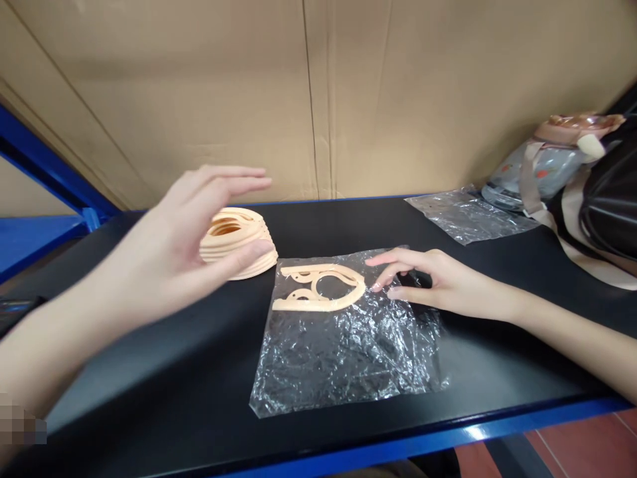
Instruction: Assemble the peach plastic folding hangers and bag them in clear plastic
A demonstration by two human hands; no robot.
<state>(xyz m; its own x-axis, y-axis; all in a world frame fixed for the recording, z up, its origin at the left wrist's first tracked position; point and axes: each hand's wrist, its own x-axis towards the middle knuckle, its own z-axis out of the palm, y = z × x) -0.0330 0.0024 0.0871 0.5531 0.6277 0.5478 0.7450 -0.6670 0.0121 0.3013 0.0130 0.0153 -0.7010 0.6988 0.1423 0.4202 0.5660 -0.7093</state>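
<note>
My left hand (192, 226) hovers in front of a stack of peach-coloured folding hangers (239, 254), thumb and fingers spread with nothing between them; it hides part of the stack. Near the middle of the black surface lies a clear plastic bag (338, 358), crinkled and flat. One folded hanger (343, 299) is at the bag's upper part; whether it lies inside or on top I cannot tell. My right hand (423, 279) is at the bag's right side, just beyond the rounded end of that hanger. Its fingers are bent but apart, and no object shows in them.
Another clear plastic bag (472, 214) lies at the back right. Beside it a clear water bottle (542, 166) with a strap leans against a black bag (614, 192). Cardboard (249, 99) stands behind the shelf, which has a blue front edge (398, 443).
</note>
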